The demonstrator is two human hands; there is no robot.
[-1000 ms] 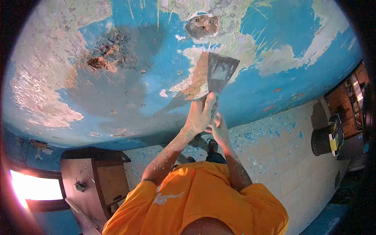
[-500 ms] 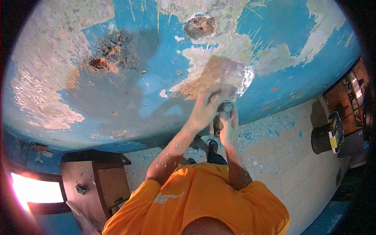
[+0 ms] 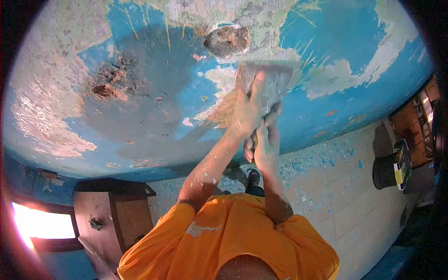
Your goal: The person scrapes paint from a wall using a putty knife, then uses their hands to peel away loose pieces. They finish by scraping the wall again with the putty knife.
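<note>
A wide-bladed scraper (image 3: 280, 80) lies against the peeling blue wall (image 3: 340, 32), its blade edge just below a rough hole (image 3: 227, 41). My left hand (image 3: 247, 109) grips it where blade and handle meet, with fingers stretched up along the blade. Below it, my right hand (image 3: 267, 142) is closed around the handle, which is mostly hidden by the two hands. Around the blade, blue paint gives way to bare, pale plaster. Pale specks cling to my forearms.
Paint flakes (image 3: 317, 163) litter the tiled floor (image 3: 345, 200). A wooden cabinet (image 3: 100, 219) stands at lower left, near a bright window (image 3: 44, 221). To the right are a black bucket-like container (image 3: 385, 172) and a brown wooden unit (image 3: 410, 121). Another crumbled patch (image 3: 109, 84) marks the wall.
The scraper has shifted slightly up and left, its blade turning so the edge faces upward. My left hand has moved further up onto the blade, and my view has shifted a little.
</note>
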